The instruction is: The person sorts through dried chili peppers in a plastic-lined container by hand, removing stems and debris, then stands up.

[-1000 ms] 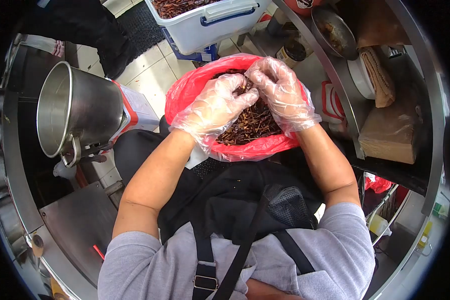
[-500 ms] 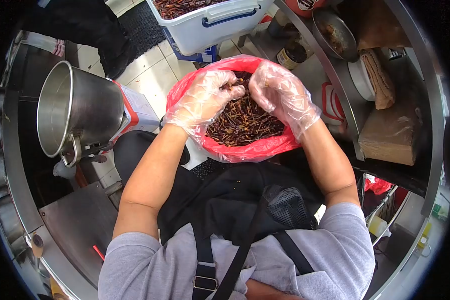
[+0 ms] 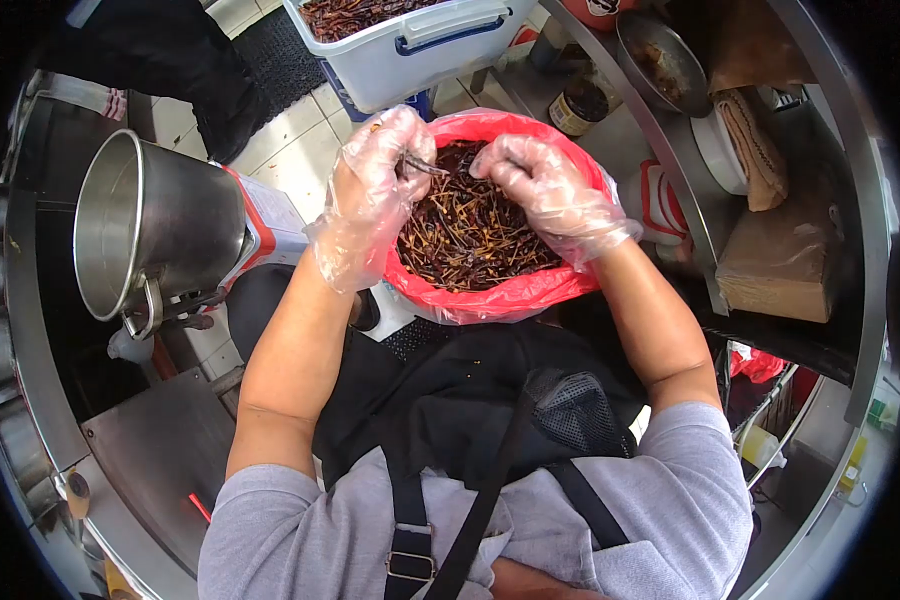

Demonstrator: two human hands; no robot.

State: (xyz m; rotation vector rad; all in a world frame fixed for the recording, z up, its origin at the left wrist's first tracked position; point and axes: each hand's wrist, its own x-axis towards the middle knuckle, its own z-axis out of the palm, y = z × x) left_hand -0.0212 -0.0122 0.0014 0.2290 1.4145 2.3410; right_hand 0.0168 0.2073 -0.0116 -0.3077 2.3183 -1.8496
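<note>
Dark dried chillies with thin stems (image 3: 475, 235) fill a container lined with a red plastic bag (image 3: 470, 303) between my knees. My left hand (image 3: 375, 185), in a clear plastic glove, is raised over the bag's left rim, its fingers closed on a dark dried chilli (image 3: 425, 165) that sticks out to the right. Also gloved, my right hand (image 3: 540, 185) is over the right part of the chillies with its fingertips pressed together; what they hold, if anything, is too small to tell.
A white tub (image 3: 420, 60) of dried chillies stands beyond the bag. To the left is a large metal pot (image 3: 160, 225). On the right, shelving holds a pan (image 3: 660, 62), a brown cloth (image 3: 750, 150) and a cardboard box (image 3: 778, 262). Another person's dark-clothed leg (image 3: 195, 75) is at upper left.
My left hand has moved up and left, away from my right hand, with a chilli in its fingers. My right hand has closed its fingers over the chillies. More of the bag's contents shows.
</note>
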